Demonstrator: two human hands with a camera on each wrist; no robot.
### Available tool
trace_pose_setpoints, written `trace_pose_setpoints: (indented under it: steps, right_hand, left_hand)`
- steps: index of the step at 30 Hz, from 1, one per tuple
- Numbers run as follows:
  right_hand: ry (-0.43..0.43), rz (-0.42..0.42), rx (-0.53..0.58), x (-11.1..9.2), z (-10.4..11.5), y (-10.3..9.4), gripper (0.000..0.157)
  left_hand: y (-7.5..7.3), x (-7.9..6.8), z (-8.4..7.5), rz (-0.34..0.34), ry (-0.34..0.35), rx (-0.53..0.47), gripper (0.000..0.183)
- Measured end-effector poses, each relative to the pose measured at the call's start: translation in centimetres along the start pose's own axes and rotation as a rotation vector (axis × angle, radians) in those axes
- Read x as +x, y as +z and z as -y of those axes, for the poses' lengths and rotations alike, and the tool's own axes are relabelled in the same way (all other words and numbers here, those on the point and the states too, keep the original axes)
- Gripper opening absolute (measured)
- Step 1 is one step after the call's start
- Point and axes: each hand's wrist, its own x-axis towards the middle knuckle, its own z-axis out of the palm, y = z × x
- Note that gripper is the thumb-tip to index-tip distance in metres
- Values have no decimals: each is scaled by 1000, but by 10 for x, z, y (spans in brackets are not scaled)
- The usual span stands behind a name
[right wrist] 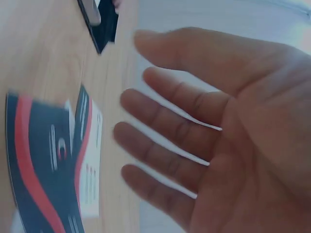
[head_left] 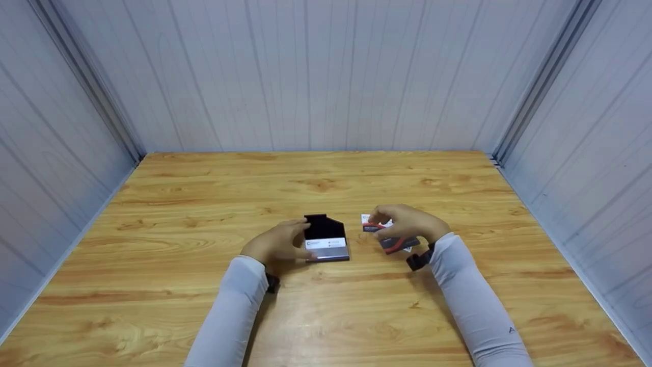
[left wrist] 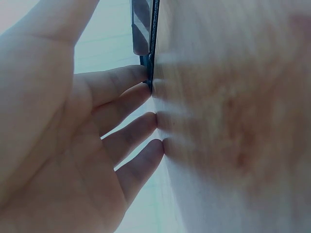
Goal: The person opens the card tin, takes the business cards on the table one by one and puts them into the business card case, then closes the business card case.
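Observation:
A black business card holder [head_left: 324, 227] lies on the table with a white card [head_left: 326, 243] behind its clear front pocket. At its left side, my left hand [head_left: 277, 242] touches it, thumb by the front and fingertips at the rear edge. Fairly straight, spread fingers [left wrist: 136, 138] of that hand reach the tabletop in the left wrist view. My right hand [head_left: 407, 223] hovers over business cards [head_left: 397, 244] in black, red and white, which overlap at angles. Its fingers [right wrist: 155, 111] are apart and loosely bent, with nothing between them and the thumb.
The wood-grain table [head_left: 316, 306] runs back to a white panelled wall [head_left: 316, 76]. Side walls [head_left: 56, 178] enclose it on the left and right. Each wrist carries a small black camera mount [head_left: 418, 261].

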Motion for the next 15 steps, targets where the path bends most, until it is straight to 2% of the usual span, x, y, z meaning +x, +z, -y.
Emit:
trace_pose_setpoints:
  steps: [5,12,15]
  right_hand:
    - [92,10,-36,-8,-13,-9,44]
    - [221,19,-50,-20,-23,-20,46]
    - [278,44,-56,-23,-27,-23,46]
  left_hand:
    - [1,1,0,4,-5,5,92]
    - [0,1,1,-7,24,0,91]
    - [0,1,0,-1,15,4,91]
